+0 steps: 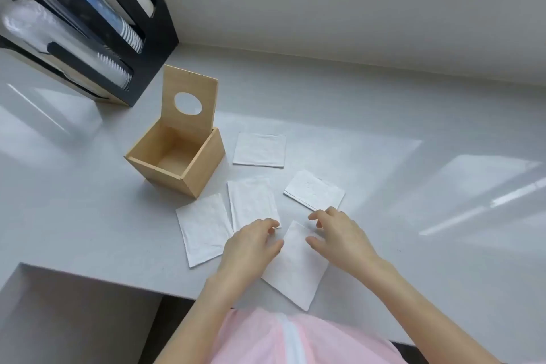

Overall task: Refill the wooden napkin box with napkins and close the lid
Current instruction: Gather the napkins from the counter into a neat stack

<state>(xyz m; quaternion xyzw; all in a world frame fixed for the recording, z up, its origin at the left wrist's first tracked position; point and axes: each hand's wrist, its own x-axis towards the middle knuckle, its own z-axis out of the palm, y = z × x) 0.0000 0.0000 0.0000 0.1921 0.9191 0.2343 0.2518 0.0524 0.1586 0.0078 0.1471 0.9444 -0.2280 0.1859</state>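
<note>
**Head view: napkin box open, 5 napkins on counter**

Wooden napkin box (177, 161) stands empty, lid (189, 102) upright. Nearest napkin (295, 270) lies between left hand (251, 248) and right hand (339, 233), both loosely spread, holding nothing.

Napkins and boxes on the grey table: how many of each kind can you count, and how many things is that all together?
White square paper napkins: 5
Open light wooden napkin box with a round-holed lid: 1
Black cup dispenser rack: 1
Total: 7
</note>
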